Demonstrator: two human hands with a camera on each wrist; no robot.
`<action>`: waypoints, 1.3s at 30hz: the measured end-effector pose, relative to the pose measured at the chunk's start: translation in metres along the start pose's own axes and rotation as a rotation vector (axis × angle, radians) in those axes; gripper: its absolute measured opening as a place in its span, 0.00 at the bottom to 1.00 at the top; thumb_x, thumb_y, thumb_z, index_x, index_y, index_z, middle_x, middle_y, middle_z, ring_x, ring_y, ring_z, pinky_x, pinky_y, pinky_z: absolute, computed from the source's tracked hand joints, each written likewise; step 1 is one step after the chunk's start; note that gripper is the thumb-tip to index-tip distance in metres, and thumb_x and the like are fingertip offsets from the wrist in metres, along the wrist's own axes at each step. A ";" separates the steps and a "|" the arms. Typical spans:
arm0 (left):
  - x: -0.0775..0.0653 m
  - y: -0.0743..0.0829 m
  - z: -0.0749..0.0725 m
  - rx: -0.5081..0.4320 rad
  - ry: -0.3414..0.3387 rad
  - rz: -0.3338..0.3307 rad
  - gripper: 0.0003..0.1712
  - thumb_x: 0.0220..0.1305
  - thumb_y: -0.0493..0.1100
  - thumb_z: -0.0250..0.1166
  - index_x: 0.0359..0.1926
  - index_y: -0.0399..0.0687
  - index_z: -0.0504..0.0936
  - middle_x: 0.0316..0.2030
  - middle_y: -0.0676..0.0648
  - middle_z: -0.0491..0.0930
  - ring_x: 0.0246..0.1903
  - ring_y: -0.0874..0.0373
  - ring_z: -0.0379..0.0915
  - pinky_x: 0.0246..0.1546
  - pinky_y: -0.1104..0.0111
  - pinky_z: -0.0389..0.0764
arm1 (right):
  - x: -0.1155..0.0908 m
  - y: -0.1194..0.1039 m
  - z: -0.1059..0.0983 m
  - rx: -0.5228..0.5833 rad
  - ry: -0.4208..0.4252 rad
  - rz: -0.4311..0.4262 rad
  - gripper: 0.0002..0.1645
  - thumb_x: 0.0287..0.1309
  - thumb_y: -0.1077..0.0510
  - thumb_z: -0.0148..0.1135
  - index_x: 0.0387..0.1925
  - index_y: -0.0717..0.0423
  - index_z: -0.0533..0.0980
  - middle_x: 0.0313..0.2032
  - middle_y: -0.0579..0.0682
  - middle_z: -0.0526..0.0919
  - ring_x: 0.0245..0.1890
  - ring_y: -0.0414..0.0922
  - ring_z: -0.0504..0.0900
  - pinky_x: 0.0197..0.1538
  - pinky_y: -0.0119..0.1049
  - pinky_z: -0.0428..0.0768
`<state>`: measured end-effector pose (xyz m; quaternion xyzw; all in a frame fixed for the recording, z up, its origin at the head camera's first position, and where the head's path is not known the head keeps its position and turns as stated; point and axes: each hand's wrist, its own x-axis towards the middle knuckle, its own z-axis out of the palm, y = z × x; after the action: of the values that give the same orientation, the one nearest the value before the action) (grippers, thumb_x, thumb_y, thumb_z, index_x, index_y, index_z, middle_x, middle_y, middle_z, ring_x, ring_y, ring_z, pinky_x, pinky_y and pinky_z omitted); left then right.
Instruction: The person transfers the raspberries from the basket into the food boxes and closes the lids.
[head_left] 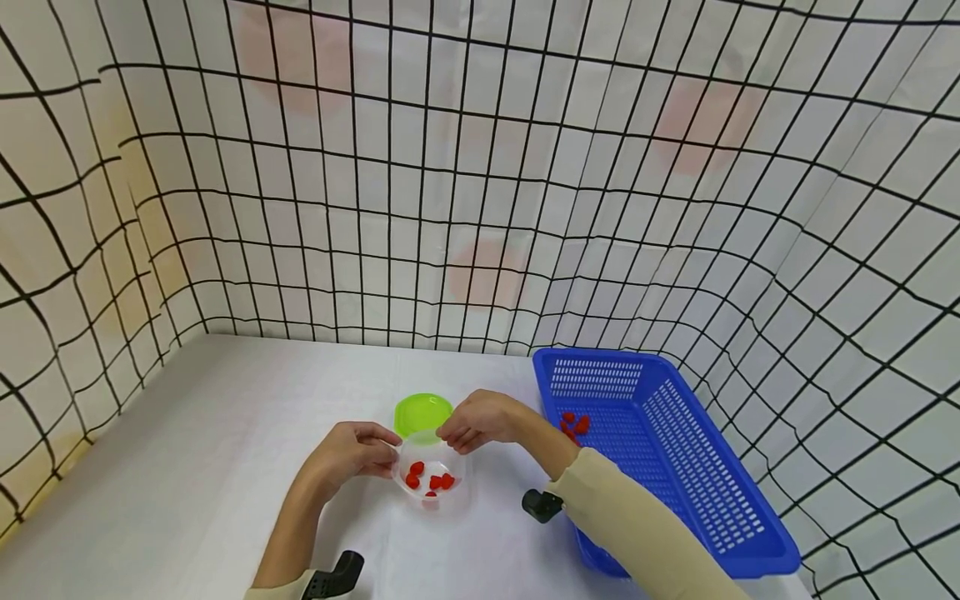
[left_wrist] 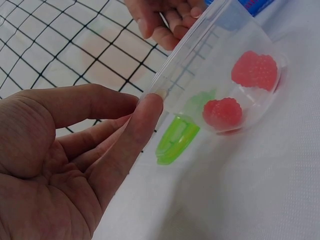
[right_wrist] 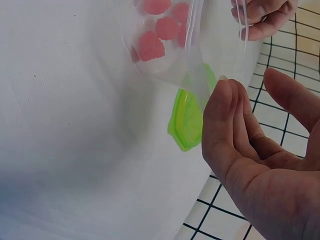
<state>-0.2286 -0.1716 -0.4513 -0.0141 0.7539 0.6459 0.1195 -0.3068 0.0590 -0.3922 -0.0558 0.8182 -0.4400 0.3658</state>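
Observation:
A clear plastic tub [head_left: 459,468] with several red raspberries [left_wrist: 255,70] inside sits between both hands. At its left rim, my left hand [head_left: 352,458] pinches the edge between thumb and finger, close up in the left wrist view. My right hand [head_left: 480,417] is at the opposite rim; in the right wrist view its bent fingertips [right_wrist: 220,97] are right at the tub's edge, while the thumb stands well apart. Just behind the tub lies a bright green lid [head_left: 422,412] on the white table.
To the right stands a blue perforated basket [head_left: 675,483], with several red raspberries [head_left: 577,425] near its left wall. A black wire grid [head_left: 427,175] backed by white cloth encloses the white table [head_left: 225,417] at the back and sides.

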 end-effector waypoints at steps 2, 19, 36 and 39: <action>0.000 0.000 0.000 -0.002 0.000 -0.003 0.16 0.64 0.35 0.67 0.49 0.28 0.82 0.33 0.43 0.86 0.28 0.54 0.84 0.38 0.65 0.89 | -0.002 0.000 -0.002 -0.012 -0.008 -0.005 0.18 0.61 0.57 0.70 0.46 0.68 0.83 0.36 0.57 0.86 0.34 0.48 0.85 0.45 0.36 0.88; 0.000 -0.002 -0.001 -0.007 -0.015 0.011 0.16 0.64 0.35 0.67 0.50 0.27 0.82 0.33 0.43 0.86 0.29 0.53 0.83 0.39 0.64 0.89 | -0.046 -0.005 -0.066 -0.009 0.097 -0.097 0.19 0.60 0.55 0.71 0.46 0.67 0.82 0.41 0.58 0.86 0.38 0.48 0.87 0.48 0.40 0.88; -0.002 0.001 0.000 -0.027 -0.013 0.004 0.16 0.63 0.34 0.66 0.49 0.27 0.82 0.31 0.43 0.85 0.27 0.55 0.83 0.37 0.66 0.89 | -0.078 0.047 -0.128 0.008 0.236 -0.076 0.20 0.66 0.59 0.65 0.51 0.72 0.79 0.47 0.63 0.85 0.41 0.50 0.86 0.56 0.48 0.84; -0.001 0.001 0.000 -0.037 -0.018 0.005 0.16 0.62 0.33 0.67 0.49 0.26 0.81 0.31 0.43 0.85 0.27 0.55 0.83 0.37 0.66 0.89 | -0.079 0.059 -0.134 0.014 0.265 -0.054 0.21 0.66 0.59 0.65 0.52 0.73 0.79 0.47 0.63 0.85 0.39 0.48 0.86 0.57 0.50 0.84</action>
<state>-0.2275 -0.1715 -0.4505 -0.0085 0.7409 0.6599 0.1246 -0.3221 0.2185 -0.3474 -0.0167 0.8545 -0.4590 0.2426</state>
